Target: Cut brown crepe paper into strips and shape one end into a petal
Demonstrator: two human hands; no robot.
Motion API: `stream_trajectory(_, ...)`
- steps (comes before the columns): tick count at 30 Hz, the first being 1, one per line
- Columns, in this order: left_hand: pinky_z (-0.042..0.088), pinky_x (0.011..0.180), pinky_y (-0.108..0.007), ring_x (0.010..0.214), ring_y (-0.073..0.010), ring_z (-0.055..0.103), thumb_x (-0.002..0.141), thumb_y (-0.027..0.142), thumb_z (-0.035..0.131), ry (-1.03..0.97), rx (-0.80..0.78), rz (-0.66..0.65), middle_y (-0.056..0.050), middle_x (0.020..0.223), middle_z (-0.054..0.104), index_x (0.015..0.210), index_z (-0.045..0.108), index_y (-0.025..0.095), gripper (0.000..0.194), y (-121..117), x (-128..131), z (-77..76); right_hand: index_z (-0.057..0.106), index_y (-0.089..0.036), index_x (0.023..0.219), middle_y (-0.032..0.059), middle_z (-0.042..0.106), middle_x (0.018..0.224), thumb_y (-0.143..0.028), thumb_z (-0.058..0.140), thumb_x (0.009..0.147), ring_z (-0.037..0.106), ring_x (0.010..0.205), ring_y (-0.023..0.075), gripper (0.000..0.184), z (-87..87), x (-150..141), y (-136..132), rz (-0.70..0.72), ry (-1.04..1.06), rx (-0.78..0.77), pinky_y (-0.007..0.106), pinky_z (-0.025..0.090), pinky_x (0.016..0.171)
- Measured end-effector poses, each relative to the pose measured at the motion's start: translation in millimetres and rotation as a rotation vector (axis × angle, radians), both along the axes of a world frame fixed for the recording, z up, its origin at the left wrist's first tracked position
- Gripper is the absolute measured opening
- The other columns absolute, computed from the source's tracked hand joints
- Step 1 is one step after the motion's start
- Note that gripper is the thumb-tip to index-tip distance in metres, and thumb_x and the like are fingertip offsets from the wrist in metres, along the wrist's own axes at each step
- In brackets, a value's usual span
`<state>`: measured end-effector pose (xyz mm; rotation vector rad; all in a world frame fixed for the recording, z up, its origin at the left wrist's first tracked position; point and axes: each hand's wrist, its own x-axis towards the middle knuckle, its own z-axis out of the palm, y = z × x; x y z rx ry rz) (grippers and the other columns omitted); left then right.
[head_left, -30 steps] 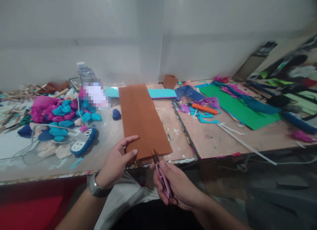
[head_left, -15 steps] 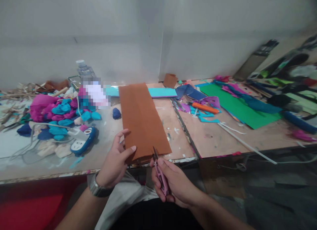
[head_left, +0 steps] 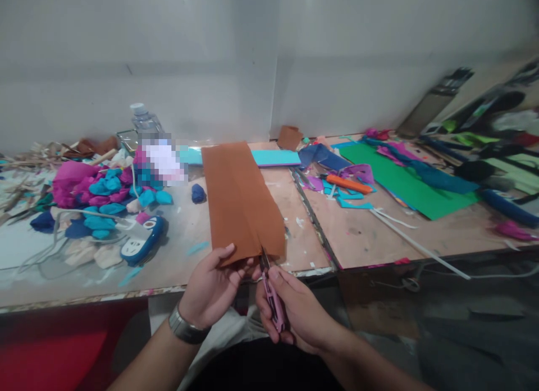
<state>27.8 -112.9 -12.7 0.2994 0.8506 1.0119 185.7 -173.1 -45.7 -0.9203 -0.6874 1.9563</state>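
A long brown sheet (head_left: pixel 242 200), felt or paper by its look, lies lengthwise away from me, its near end lifted a little at the table's front edge. My left hand (head_left: pixel 213 281) grips that near edge, thumb on top and fingers curled underneath. In my right hand (head_left: pixel 290 301) is a pink-handled knife (head_left: pixel 275 307) with a narrow dark blade. The blade points away from me and meets the sheet at its near edge, right of my left fingers. Beneath the sheet's far part, a light blue strip (head_left: pixel 278 157) runs crosswise.
To the left lie crumpled pink and blue pieces (head_left: pixel 105 183), a blue-and-white power strip (head_left: pixel 143 242) and a clear bottle (head_left: pixel 145 119). Rightward are an orange cutter (head_left: pixel 349 183), a green sheet (head_left: pixel 416 183), a white rod (head_left: pixel 421 242) and a dark tumbler (head_left: pixel 435 102). A gap (head_left: pixel 314 217) splits the tabletops.
My left hand has shifted right and its fingers have gone under the sheet's near edge, which now bends upward around the blade. The knife hand has barely moved.
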Motion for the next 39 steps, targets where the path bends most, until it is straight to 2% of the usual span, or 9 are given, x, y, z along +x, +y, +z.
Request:
stream_trajectory(6,0.064,0.080,-0.030,0.079,-0.0186,0.072,0.086,0.013,0.060,0.022,-0.028,-0.018,-0.010,0.096,0.077,0.101,0.074,0.010,0.021,0,2,-1.2,0.051,-0.020,0.087,-0.0061,0.058,0.059,-0.069,0.055,0.096,0.048,0.033,0.0055,0.050,0.4,3,-2,0.003,0.014,-0.014,0.014,0.023,0.027)
stream_trajectory(11,0.063,0.087,-0.033,0.088,-0.0206,0.074,0.086,0.013,0.059,0.027,-0.002,-0.024,-0.011,0.109,0.078,0.122,0.070,0.011,0.038,0,1,-1.9,0.051,-0.021,0.090,-0.0062,0.059,0.062,-0.070,0.058,0.093,0.050,0.034,0.0066,0.050,-1.7,5,-5,-0.013,0.034,-0.026,0.015,0.023,0.027)
stream_trajectory(19,0.064,0.082,-0.034,0.085,-0.0216,0.075,0.083,0.013,0.063,0.093,-0.010,-0.023,-0.012,0.102,0.078,0.103,0.073,0.009,0.022,-1,2,-5.6,0.052,-0.020,0.097,-0.0068,0.060,0.062,-0.069,0.059,0.093,0.051,0.033,0.0065,0.050,2.9,5,-5,-0.011,0.074,-0.021,0.014,0.024,0.026)
stream_trajectory(25,0.061,0.090,-0.041,0.089,-0.0255,0.074,0.081,0.018,0.066,0.096,0.103,-0.111,-0.011,0.103,0.077,0.120,0.070,0.010,0.040,-2,6,-1.8,0.052,-0.021,0.101,-0.0072,0.060,0.061,-0.069,0.060,0.093,0.050,0.033,0.0069,0.050,3.9,5,-2,-0.011,0.060,-0.011,0.013,0.024,0.025)
stream_trajectory(32,0.060,0.089,-0.040,0.097,-0.0269,0.073,0.079,0.017,0.070,0.149,0.096,-0.069,-0.012,0.109,0.076,0.128,0.065,0.011,0.050,-2,4,-5.2,0.052,-0.022,0.108,-0.0085,0.058,0.060,-0.068,0.058,0.094,0.050,0.033,0.0076,0.048,6.3,9,-1,-0.001,0.025,-0.003,0.013,0.024,0.025)
stream_trajectory(36,0.060,0.084,-0.037,0.097,-0.0265,0.073,0.080,0.016,0.070,0.125,0.111,-0.079,-0.012,0.111,0.075,0.126,0.065,0.011,0.047,-3,4,-5.9,0.051,-0.022,0.111,-0.0081,0.059,0.054,-0.067,0.054,0.096,0.049,0.030,0.0092,0.048,6.5,10,-1,0.001,-0.009,-0.001,0.014,0.022,0.026)
stream_trajectory(39,0.059,0.074,-0.032,0.090,-0.0246,0.073,0.083,0.018,0.067,0.105,0.144,-0.129,-0.013,0.103,0.076,0.115,0.069,0.009,0.032,-6,2,-5.5,0.051,-0.021,0.110,-0.0075,0.059,0.050,-0.067,0.052,0.097,0.047,0.030,0.0095,0.047,6.2,10,-2,0.010,-0.034,0.030,0.014,0.024,0.028)
